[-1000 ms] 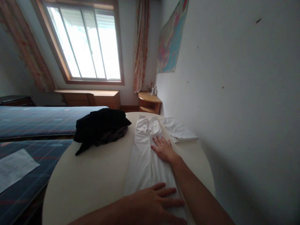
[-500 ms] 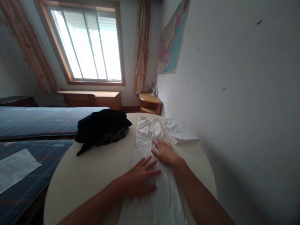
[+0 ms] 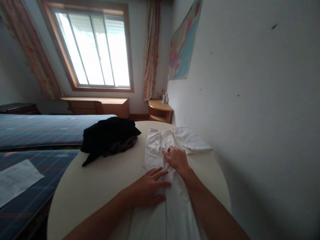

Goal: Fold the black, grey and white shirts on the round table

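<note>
White cloth that looks like a pair of trousers (image 3: 153, 150) lies lengthwise on the round cream table (image 3: 82, 190), with a line running down its middle. Its far part is wrinkled. My left hand (image 3: 152, 186) rests flat on the nearer part, fingers spread. Farther up, my right hand (image 3: 176, 158) has its fingers curled in on the cloth near the middle line and appears to pinch it; the fingertips are partly hidden. Just beyond that hand, to the right, is a folded white cloth (image 3: 195, 141).
A crumpled black garment (image 3: 110, 136) lies at the table's far left. Beds with blue plaid mattresses (image 3: 50, 130) stand to the left, one with a paper sheet (image 3: 20, 180) on it. The white wall (image 3: 262, 133) runs close along the right. A small corner shelf (image 3: 161, 106) stands behind.
My right hand has gone from flat with spread fingers to curled fingers on the cloth. The far end of the trousers has shifted slightly toward me. My left hand stays nearly in place.
</note>
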### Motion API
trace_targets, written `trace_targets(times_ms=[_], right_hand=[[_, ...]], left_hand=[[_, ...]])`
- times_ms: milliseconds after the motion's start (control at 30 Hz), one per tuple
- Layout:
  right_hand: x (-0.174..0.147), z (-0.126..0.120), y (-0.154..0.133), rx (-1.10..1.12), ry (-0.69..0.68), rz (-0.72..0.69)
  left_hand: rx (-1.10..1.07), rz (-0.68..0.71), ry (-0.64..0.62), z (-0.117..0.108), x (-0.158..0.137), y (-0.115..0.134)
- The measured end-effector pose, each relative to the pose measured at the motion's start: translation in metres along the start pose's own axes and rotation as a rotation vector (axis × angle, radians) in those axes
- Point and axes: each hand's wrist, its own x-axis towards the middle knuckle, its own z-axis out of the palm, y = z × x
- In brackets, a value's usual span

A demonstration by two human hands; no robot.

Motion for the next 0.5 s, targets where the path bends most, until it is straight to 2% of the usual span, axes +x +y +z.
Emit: trace_targets(times_ms=[67, 167, 300, 367, 500], right_hand=[[0.007, 0.008, -0.003, 0.015, 0.01, 0.038], [0.016, 0.018, -0.005, 0.089, 0.02, 0.031], [0.02, 0.027, 0.0, 0.202, 0.03, -0.095], [0.019, 0.032, 0.005, 0.21, -0.01, -0.155], [0.013, 0.037, 0.01, 0.145, -0.153, -0.159]], left_hand=[[-0.006, -0.007, -0.046, 0.002, 0.0, -0.001], [-0.021, -0.003, -0.04, 0.002, 0.0, -0.001], [-0.023, -0.01, -0.021, 0.003, -0.001, -0.003], [-0.011, -0.034, -0.027, 0.004, -0.002, -0.004], [0.015, -0.065, -0.052, 0.004, -0.003, -0.004]])
